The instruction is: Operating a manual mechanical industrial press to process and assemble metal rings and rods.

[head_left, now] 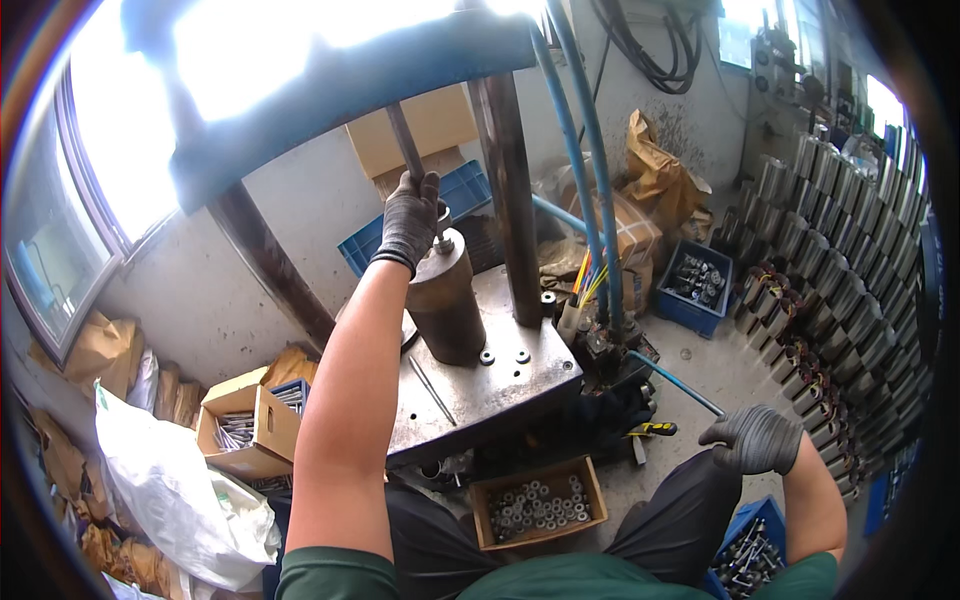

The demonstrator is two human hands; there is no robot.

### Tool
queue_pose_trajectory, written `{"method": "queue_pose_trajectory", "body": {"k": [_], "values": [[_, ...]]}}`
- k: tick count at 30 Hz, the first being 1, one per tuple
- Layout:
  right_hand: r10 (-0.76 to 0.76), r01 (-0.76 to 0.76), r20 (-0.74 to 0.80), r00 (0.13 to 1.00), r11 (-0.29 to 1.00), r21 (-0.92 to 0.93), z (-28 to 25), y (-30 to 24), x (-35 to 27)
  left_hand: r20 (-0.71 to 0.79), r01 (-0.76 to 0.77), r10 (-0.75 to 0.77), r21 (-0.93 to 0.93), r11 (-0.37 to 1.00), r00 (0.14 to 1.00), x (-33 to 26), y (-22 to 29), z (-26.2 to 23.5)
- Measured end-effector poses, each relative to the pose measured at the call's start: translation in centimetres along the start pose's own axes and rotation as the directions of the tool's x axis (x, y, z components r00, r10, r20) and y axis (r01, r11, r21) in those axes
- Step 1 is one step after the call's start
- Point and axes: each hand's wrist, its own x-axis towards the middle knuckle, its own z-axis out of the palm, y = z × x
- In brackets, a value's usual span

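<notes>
My left hand [408, 222], in a dark grey glove, is raised with its fingers closed around the lower end of a dark metal rod [402, 135]. Just beneath and beside it, a shaft end with a nut-like collar [443, 240] sticks up from a steel cylinder [447, 305]. That cylinder stands upright on the metal press table [500, 385]. My right hand [758, 440], gloved too, is closed at the end of a blue lever [675, 382], above my right knee. Its palm side is hidden. A thin rod [432, 390] and small rings [487, 357] lie on the table.
Steel posts [507, 200] carry a blue crossbeam [350, 95] overhead. A cardboard box of rings [538, 545] sits between my legs. Blue crates [690, 325] of parts stand to the right, near stacked metal cylinders [830, 270]. A white sack [170, 480] lies left.
</notes>
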Motion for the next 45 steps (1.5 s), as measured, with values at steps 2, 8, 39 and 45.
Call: {"method": "queue_pose_trajectory", "body": {"k": [2, 8, 39, 45], "values": [[0.032, 0.003, 0.209, 0.977, 0.986, -0.165, 0.1, 0.0, -0.2, 0.005, 0.005, -0.005, 0.009, 1.000, 1.000, -0.1, 0.4, -0.1], [-0.005, 0.007, 0.075, 0.997, 1.000, -0.023, -0.2, 0.2, -0.1, 0.006, -0.005, 0.005, 0.019, 1.000, 1.000, -0.4, 0.6, -0.2], [0.056, -0.057, 0.028, 0.998, 0.998, 0.032, -1.7, -0.6, 0.5, -0.027, -0.002, 0.002, -0.016, 1.000, 1.000, -0.5, -0.5, 0.0], [-0.321, -0.044, -0.835, 0.446, 0.924, -0.379, -9.1, -2.0, 9.2, -0.039, -0.001, 0.000, -0.032, 0.999, 0.999, -0.8, -0.2, 0.1]]}}
